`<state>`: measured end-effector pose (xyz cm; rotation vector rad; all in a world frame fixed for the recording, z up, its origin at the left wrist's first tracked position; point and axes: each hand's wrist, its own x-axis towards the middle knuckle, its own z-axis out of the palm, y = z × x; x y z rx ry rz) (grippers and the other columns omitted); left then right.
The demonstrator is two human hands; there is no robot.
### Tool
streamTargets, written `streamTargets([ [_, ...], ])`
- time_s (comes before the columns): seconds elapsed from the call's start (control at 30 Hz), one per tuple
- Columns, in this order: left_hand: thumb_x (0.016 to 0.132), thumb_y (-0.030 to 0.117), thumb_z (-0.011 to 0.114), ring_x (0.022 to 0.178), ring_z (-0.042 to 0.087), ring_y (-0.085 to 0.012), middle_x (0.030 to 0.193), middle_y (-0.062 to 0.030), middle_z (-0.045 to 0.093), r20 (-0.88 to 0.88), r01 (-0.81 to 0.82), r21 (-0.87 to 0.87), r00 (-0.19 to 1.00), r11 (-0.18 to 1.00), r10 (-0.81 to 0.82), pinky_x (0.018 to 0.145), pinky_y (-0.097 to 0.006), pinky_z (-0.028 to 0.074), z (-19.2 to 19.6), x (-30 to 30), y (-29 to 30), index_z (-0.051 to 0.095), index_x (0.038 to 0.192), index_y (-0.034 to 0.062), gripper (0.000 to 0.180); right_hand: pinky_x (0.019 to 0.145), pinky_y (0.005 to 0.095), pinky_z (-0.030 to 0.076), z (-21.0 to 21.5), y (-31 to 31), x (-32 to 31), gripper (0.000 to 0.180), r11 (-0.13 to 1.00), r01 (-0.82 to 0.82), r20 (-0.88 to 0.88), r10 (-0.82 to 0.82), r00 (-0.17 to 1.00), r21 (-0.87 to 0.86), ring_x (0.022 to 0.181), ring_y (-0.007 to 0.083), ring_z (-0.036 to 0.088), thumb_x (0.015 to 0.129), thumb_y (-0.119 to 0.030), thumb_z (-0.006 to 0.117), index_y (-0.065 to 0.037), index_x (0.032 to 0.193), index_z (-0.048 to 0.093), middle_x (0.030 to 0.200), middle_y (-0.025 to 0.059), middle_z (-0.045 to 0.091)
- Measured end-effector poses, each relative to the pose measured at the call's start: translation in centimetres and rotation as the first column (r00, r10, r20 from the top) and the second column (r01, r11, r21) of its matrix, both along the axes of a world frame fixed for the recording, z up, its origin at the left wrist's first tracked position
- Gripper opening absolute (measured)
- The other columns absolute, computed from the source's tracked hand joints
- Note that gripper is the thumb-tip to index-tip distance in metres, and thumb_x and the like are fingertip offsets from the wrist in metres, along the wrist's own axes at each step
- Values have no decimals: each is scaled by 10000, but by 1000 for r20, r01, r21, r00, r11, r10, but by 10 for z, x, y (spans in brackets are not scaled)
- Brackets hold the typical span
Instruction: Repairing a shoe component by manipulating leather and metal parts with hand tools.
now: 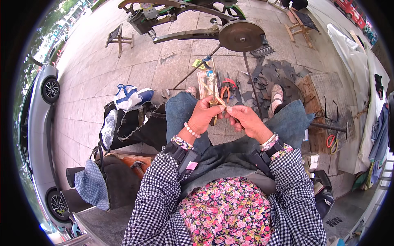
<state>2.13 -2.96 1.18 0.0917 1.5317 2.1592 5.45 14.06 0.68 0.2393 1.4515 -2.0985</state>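
Observation:
My left hand [201, 117] is closed round an awl-like tool [213, 103] with a brass-coloured collar, its thin shaft pointing away from me. The lower part of its dark handle shows below my fingers. My right hand [248, 119] is closed in a pinch, thumb and fingertips close to those of my left. A thin pale strip [219, 99] runs up from between the two thumbs; its lower end is hidden by my fingers. Both hands are above my lap, where a dark cloth [230, 152] lies. Beyond them, red-handled pliers [228, 87] lie on the ground beside a shallow tray [201, 78].
A hand-cranked machine with a round metal wheel [242, 36] stands ahead. Dark scraps [287, 76] and scissors [260, 83] lie near my right foot. A wooden box [316, 94] is at right; a bag with a blue-white shoe [141, 96] and a blue hat [91, 186] are at left.

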Motion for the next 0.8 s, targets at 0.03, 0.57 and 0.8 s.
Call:
streamTargets([
  [0.03,745,17,574,583,532,-102,775,-37,586,3,0,0,1000,1000,0,532,-210,432,0,-1,0,531,943,8,203,350,203,282,1,0,0,314,1000,5,-19,-5,1000,5,384,53,362,815,-326,551,-12,814,564,572,3,471],
  [0.57,765,127,579,524,512,-117,725,-84,559,158,-121,-149,977,981,145,468,-249,417,-1,-4,-4,481,993,29,267,401,180,321,7,20,-4,181,976,215,-102,-218,971,-41,444,46,417,816,-175,531,-9,867,580,608,-1,505],
  [0.8,766,78,540,549,531,-129,766,-88,550,218,89,-245,975,965,-35,439,-248,419,-3,-4,-13,427,1075,24,333,377,191,312,11,33,-3,112,925,373,-57,-377,925,-68,409,54,394,785,-146,549,-40,821,567,589,-6,493],
])
